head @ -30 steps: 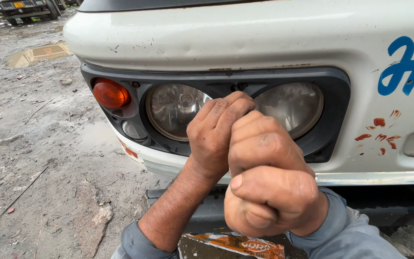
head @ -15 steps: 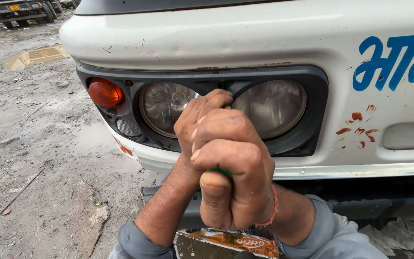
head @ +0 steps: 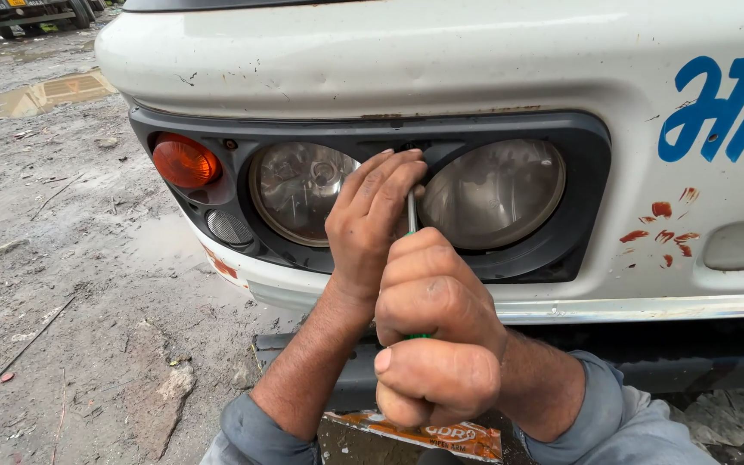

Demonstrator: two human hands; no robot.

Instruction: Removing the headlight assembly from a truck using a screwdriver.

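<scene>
muddy ground (head: 62,284), puddle (head: 49,93), daylight

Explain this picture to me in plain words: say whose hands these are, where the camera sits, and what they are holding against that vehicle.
The camera is worn on a person's head and looks down at their own two hands. The right hand grips a screwdriver with a green handle. The left hand steadies its metal shaft near the tip. The tip points at the dark frame between two round headlights on a white vehicle front. An orange indicator lamp sits at the corner. The muddy ground shows puddles.
</scene>
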